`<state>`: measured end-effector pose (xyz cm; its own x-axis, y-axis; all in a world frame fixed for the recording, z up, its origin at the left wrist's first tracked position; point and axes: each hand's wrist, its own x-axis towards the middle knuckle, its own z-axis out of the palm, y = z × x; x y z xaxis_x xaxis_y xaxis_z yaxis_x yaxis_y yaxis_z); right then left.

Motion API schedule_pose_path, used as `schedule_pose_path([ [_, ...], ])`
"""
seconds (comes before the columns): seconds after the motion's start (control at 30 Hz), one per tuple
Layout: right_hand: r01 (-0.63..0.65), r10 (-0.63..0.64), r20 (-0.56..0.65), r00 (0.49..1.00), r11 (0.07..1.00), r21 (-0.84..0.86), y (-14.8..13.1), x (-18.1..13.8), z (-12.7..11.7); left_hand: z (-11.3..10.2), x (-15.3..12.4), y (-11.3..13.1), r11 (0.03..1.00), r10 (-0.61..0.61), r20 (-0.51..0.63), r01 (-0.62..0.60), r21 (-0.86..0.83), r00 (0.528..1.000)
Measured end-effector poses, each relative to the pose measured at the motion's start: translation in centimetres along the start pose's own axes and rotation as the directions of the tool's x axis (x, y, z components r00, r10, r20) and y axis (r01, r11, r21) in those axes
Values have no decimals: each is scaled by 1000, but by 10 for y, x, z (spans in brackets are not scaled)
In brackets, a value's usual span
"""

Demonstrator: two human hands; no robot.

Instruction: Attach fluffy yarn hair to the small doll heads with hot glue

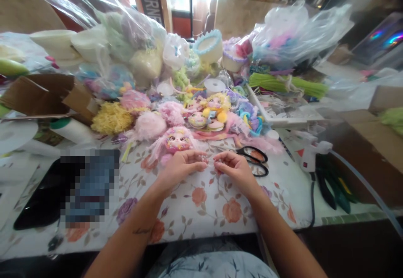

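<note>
Centrally, the left hand (188,162) and right hand (232,166) stood apart, fingertips closed on small pinkish pieces (204,159), possibly beads, not visibly joined; just beyond the left, a pink-haired doll head (178,140) appeared already decorated; scissors (242,151) lay beside the right.

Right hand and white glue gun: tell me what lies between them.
In the head view, the black-handled scissors lie between the right hand and the white glue gun, nearer the hand; floral tablecloth shows beyond the scissors.
</note>
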<state>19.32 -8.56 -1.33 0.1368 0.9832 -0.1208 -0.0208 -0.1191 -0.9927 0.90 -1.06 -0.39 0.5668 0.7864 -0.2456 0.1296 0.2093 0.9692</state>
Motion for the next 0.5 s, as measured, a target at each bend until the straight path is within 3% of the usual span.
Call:
schedule_pose_path([
  [0.13, 14, -27, -84, 996, 989, -147, 16, -13, -11, 0, -6, 5, 988, 131, -197, -113, 102, 972],
  [0.27, 27, -76, -111, 991, 919, -393, 22, -19, -16, -26, -9, 19, 944, 284, -416, -176, 280, 864],
  [0.37, 84, -200, -100, 975, 741, -666, 14, -24, -16, -59, -2, 24, 876, 367, -447, -142, 460, 816],
  [0.43, 94, -293, -99, 951, 580, -809, 5, -28, -15, -78, 3, 24, 827, 384, -421, -104, 552, 822],
  [0.5, 102, -346, -96, 933, 513, -852, -5, -28, -11, -89, 8, 23, 800, 359, -372, -78, 594, 856],
])
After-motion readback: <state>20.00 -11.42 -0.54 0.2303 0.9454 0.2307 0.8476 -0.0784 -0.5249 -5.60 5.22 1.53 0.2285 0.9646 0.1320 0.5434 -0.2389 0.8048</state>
